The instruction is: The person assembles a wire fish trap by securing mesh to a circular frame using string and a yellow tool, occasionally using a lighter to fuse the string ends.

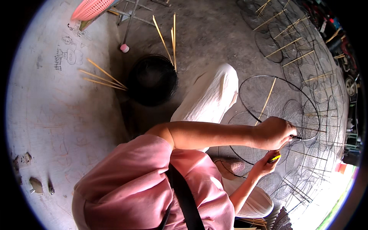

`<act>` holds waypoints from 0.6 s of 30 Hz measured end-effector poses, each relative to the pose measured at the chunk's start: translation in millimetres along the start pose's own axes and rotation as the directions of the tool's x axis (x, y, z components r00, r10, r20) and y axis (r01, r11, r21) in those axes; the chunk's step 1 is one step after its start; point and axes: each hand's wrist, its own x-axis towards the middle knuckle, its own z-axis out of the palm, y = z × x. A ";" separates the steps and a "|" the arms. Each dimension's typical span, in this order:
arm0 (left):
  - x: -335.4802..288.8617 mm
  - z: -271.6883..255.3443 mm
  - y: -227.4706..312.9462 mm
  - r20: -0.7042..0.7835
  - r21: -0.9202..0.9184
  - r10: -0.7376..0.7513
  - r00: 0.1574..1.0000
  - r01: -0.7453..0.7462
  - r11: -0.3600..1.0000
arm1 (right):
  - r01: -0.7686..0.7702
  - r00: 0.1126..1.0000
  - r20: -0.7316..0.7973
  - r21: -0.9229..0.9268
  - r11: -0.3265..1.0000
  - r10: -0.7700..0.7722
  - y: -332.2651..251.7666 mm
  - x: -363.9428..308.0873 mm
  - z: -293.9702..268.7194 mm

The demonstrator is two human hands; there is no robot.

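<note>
A seated person in a pink shirt [130, 184] and white trousers [209, 96], seen from above, faces the right side of the view, knees spread; a black strap [186, 195] crosses the chest; both bare forearms reach toward the right, the left hand [274, 132] just above the right hand [264, 165] in view.

The left hand's grip is closed on the lower edge of a large black hoop [249, 112], at a dark spot on its rim; the hoop stands out beyond the knuckles, over the floor [214, 42] between the knees and a heap at right; a pale stick [268, 97] slants across the hoop's opening, though whether it is fixed there cannot be told; the right hand's grip is wrapped around a yellow and black tool [274, 158], close below the left hand, the tool's working end unclear.

Farther right lies a wide, tangled heap of netted hoops [326, 99], many crossed by pale sticks [299, 58].

Beyond the left knee, a round black object [153, 82] sits on the floor near the pale wall [57, 126]; three thin sticks [107, 74] lean out of it toward the wall, and others [174, 42] point toward the top; line drawings [71, 56] mark the wall, and a pink basket [92, 8] shows at upper left.
</note>
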 end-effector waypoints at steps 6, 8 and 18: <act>12.6 12.8 -24.1 -0.074 -0.086 -0.086 0.993 0.080 0.993 | 0.046 0.998 -0.044 -0.017 0.999 -0.047 40.6 1.7 4.1; 12.9 13.3 -28.1 -0.061 -0.127 -0.124 0.990 0.115 0.985 | 0.009 1.000 -0.023 0.036 0.999 -0.008 39.7 1.1 -4.9; 36.7 34.3 13.2 0.248 -0.095 -0.111 0.962 0.138 0.986 | 0.035 0.985 -0.156 0.599 0.800 0.073 -9.7 68.1 -7.9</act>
